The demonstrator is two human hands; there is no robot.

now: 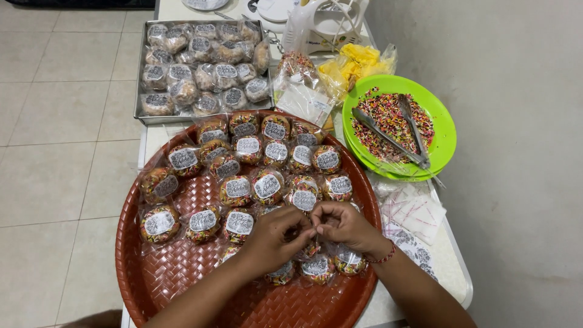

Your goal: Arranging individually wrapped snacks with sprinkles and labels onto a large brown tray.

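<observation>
We see left hand (pixel 270 235) and right hand (pixel 341 223) meeting fingertip to fingertip, both pinching small wrapped sprinkle donut (pixel 305 244) over brown woven tray (pixel 182 276). More labelled wrapped donuts (pixel 237 189) ahead of hands. Beyond tray, metal pan (pixel 141 97) of wrapped pieces. Right of hands, green plate (pixel 446 130) with sprinkles, tongs (pixel 392 138). White worktop (pixel 452 258), tiled floor (pixel 57 152) left, grey wall (pixel 516 121) right.

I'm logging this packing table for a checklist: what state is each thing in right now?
Left hand: fingers pinched on a wrapped donut.
Right hand: fingers pinched on the same packet.
Wrapped donut: held between both hands, mostly hidden.
Round woven tray: partly filled with labelled packets.
Metal tray: full of wrapped pieces.
Green plate: holds sprinkles.
Tongs: lying on the sprinkles.
</observation>
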